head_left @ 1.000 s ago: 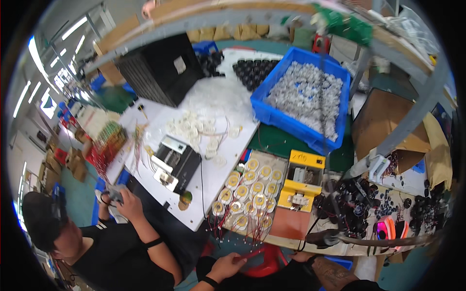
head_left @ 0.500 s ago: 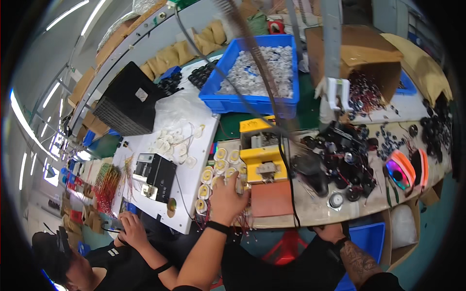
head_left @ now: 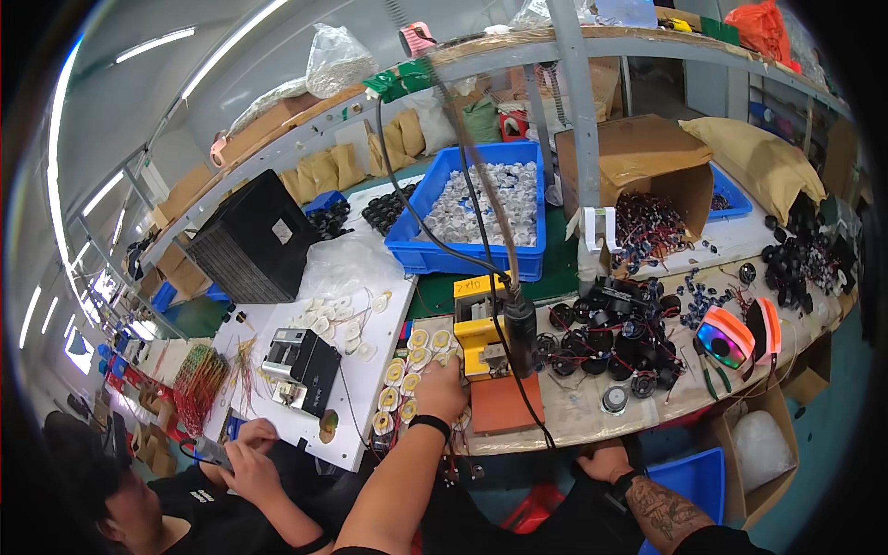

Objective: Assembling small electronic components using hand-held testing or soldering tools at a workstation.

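Note:
My left hand (head_left: 440, 390) reaches over the table onto a cluster of round white parts with yellow rings (head_left: 394, 374). Its fingertips are bent down among them and mostly hidden, close beside a yellow fixture (head_left: 478, 339). A dark, cylindrical hanging tool (head_left: 522, 335), perhaps a power screwdriver, hangs just right of the fixture. An orange-brown pad (head_left: 507, 404) lies in front of it. Low at the table's front edge is my right hand (head_left: 606, 461), near my lap; its fingers are mostly hidden, and I see nothing in it.
Black round parts with wires (head_left: 625, 335) are heaped on the right, near green-handled pliers (head_left: 709, 376). Behind stands a blue bin (head_left: 433, 257) of whitish parts. A black box-shaped device (head_left: 305, 370) sits on the white board (head_left: 348, 446). A co-worker's hands (head_left: 250, 462) are at left.
My left hand's spread fingers have come down among the round parts. The hanging tool has swung left, beside the yellow fixture. The view has tilted upward; my right hand stays low.

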Demonstrator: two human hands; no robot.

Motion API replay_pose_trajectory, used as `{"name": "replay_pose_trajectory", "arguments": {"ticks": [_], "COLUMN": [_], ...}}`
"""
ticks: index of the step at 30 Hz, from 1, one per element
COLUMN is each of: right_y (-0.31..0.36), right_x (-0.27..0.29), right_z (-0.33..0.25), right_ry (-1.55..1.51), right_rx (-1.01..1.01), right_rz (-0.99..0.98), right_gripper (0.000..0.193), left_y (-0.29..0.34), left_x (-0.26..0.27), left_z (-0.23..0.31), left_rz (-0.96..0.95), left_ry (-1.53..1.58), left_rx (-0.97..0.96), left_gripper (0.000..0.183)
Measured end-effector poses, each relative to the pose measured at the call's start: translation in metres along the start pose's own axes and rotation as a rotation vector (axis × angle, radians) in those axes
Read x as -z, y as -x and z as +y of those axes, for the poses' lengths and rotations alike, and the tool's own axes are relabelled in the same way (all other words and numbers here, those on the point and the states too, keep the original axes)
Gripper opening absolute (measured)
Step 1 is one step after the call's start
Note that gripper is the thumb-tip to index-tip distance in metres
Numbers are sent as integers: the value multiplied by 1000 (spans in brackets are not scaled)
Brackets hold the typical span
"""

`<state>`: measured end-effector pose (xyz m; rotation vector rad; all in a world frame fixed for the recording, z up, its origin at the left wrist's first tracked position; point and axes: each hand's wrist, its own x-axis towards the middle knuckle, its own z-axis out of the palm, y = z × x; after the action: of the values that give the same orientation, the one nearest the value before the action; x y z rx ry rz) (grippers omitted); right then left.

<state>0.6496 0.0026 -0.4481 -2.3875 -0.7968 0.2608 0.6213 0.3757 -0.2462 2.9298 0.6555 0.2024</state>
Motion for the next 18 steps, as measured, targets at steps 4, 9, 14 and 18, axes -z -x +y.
{"name": "replay_pose_trajectory", "arguments": {"ticks": [4,9,14,18], "right_y": [-3,-3,-8,-10], "right_x": [-4,-6,-4,-3], "right_z": [-4,-3,-14,-23], "right_ry": [5,-33,-84,-107], "right_rx": [30,-7,-56,-16], "right_rz": [10,37,-35,-16], "right_gripper": [22,21,21,23], "left_y": [-7,-9,-6,-12], "left_x": [-17,-2,-6,-20], "left_z": [-20,-29,-61,-145], "left_rz": [103,215,329,416], "left_ry": [-71,166,520,567], "left_rx": [-21,5,259,56], "left_gripper": [31,28,32,41]}}
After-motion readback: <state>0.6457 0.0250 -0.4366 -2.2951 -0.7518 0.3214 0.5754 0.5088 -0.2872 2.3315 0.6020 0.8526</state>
